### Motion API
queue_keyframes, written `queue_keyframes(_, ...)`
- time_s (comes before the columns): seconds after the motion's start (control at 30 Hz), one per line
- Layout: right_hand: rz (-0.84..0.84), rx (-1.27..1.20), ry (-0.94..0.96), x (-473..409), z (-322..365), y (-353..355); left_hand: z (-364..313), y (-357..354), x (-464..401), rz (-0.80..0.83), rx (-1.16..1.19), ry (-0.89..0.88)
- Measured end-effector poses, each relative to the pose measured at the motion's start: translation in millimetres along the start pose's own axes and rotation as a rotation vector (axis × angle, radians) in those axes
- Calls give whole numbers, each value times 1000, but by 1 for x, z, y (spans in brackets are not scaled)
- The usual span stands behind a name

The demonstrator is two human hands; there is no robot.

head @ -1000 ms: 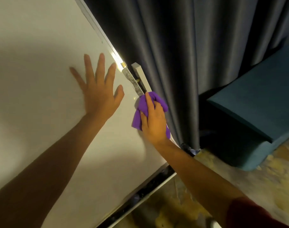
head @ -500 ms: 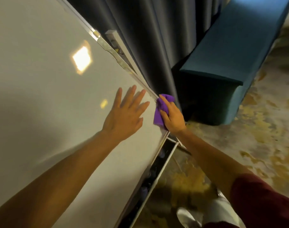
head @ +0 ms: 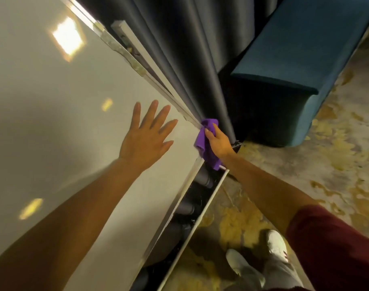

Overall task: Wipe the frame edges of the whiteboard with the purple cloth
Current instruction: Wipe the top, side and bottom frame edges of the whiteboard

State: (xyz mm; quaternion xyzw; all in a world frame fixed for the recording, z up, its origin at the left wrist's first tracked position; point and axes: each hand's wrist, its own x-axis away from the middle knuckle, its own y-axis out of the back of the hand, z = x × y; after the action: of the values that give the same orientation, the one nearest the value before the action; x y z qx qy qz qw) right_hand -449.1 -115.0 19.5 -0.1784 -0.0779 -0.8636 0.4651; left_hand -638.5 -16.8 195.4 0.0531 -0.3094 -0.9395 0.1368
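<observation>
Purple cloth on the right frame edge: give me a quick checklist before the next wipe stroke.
1. Right hand grips the purple cloth: ok.
2. Cloth touches the frame edge: ok.
3. Left hand flat on the whiteboard, fingers spread: ok.
4. Curtain clear of the cloth: not ok, right beside it.
5. Frame above is clean: not ok, blotchy residue shows.
6. Tray clear: not ok, dark objects inside.
</observation>
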Motion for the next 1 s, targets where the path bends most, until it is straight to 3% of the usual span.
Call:
queue_keyframes(0.1,13,-305,-137,-3,9,-5,0,-2,1,26,-22,-10)
queue_keyframes(0.33,-226,-578,-78,7,-12,-28,-4,0,0,29,-98,-8)
queue_keyframes(0.77,-547,-565,2,58,-40,-84,-2,11,2,-1,-71,0)
queue_keyframes(1.0,-475,-371,56,121,-54,-113,-2,22,6,-26,-56,-24)
